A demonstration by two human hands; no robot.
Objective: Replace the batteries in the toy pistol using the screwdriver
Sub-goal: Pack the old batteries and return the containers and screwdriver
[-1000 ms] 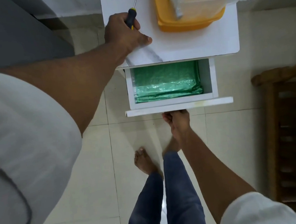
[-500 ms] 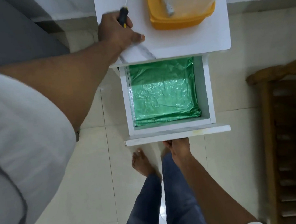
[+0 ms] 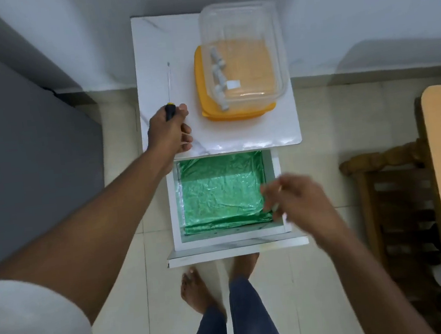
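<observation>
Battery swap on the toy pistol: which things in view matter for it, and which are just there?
For the job:
screwdriver, gripped by the left hand
open drawer, right hand above it
No pistol in sight.

Just there:
clear tub on a yellow lid
wooden chair

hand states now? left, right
Left hand: grips the screwdriver handle, on the white table.
Right hand: over the open drawer; blurred, cannot tell.

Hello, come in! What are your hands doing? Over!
Left hand grips screwdriver on white cabinet. Right hand blurred over open drawer. No toy pistol in sight.
</observation>
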